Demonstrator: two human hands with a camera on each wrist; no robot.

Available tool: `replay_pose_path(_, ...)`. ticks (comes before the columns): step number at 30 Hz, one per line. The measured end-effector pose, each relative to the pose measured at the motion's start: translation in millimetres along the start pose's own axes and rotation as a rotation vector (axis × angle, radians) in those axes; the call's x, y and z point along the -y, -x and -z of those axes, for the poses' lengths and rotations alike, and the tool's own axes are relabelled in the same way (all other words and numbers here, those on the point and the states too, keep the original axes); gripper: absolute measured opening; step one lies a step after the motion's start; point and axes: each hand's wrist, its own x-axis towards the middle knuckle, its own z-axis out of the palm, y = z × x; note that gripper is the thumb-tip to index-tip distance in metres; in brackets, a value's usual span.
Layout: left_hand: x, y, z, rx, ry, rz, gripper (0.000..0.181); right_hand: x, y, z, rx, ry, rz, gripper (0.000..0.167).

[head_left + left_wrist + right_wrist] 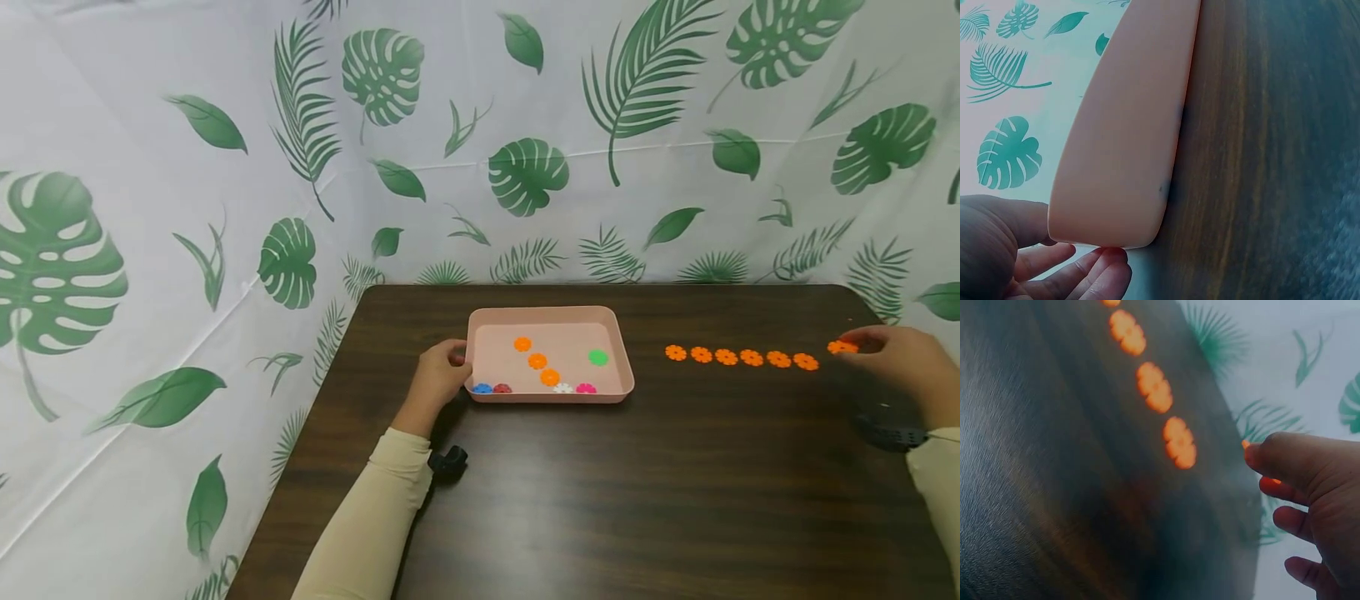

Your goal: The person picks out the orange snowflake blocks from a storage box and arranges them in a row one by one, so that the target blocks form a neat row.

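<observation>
At the left end of a shallow pink tray point(551, 315), my left hand point(438, 375) holds the tray's wall between thumb and fingers. The left wrist view shows the tray's side point(1122, 131) up close, the thumb at its rim and the fingertips against its end. My right hand point(900, 362) pinches an orange flower-shaped disc point(837, 347) between thumb and index finger, at the right end of a row of several like orange discs point(752, 357). In the right wrist view the fingers mostly hide the pinched disc, which looks slightly above the tabletop; its other fingers are loosely bent.
Inside the tray lie 3 orange discs point(537, 361), a green disc point(597, 357), and blue point(482, 388), dark red point(502, 388), white point(562, 388) and pink point(586, 388) ones along the near wall. A leaf-patterned cloth point(450, 225) hangs behind the dark wooden table point(600, 500).
</observation>
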Motion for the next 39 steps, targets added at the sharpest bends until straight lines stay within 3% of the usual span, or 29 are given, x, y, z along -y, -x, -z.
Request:
replay_pose_path(12,2.0,0.1,-0.2,0.009,-0.007,-0.001,0.043,-20,-6.2,-28,0.039,0.054,-0.102,0.05)
replay_pose_path(31,1.4,-0.1,0.0,0.015,-0.011,0.011,0.044,-31,-12.2,-42,0.015,0.107,-0.022,0.051)
replay_pose_path(35,-1.4,0.5,1.2,0.017,-0.011,0.02,0.045,-25,-10.2,-37,-0.011,0.098,-0.008,0.049)
replay_pose_path(39,-3.0,0.8,2.1,0.016,-0.007,0.02,0.044,-3,-8.8,-24,-0.023,0.076,-0.01,0.049)
